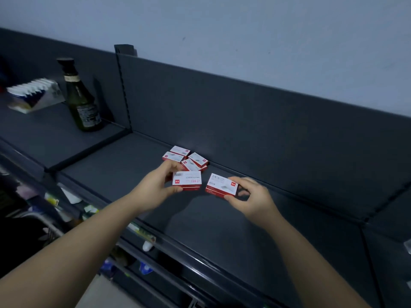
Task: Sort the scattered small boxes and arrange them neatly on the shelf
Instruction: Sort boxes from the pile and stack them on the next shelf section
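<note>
At far left we see a blurred white carton (pixel 33 95) of packets, its print unreadable, resting on the neighbouring section of the dark shelf (pixel 233 223). Beside it stands a dark green bottle (pixel 82 101), upright, its label too smeared to read. Below the shelf edge, lower racks hold small goods we cannot make out in the gloom.

Moving right, our left hand (pixel 155 187) grips a red-and-white box (pixel 187 180) by its short end, thumb below and fingers above, barcode face up; whether it touches the shelf we cannot tell. Just behind it, against the back panel, lies a loose pile of matching small boxes (pixel 185 158), several overlapping at odd angles; the hand and the held box cover the pile's near edge, so we cannot count them surely.

Just right of the held box, our right hand (pixel 251 196) pinches a second box (pixel 222 185) marked "24/6", tilted, fingertips closed on its right end. The two held boxes sit near each other but apart. At far right, a pale object is cut off by the frame edge.
</note>
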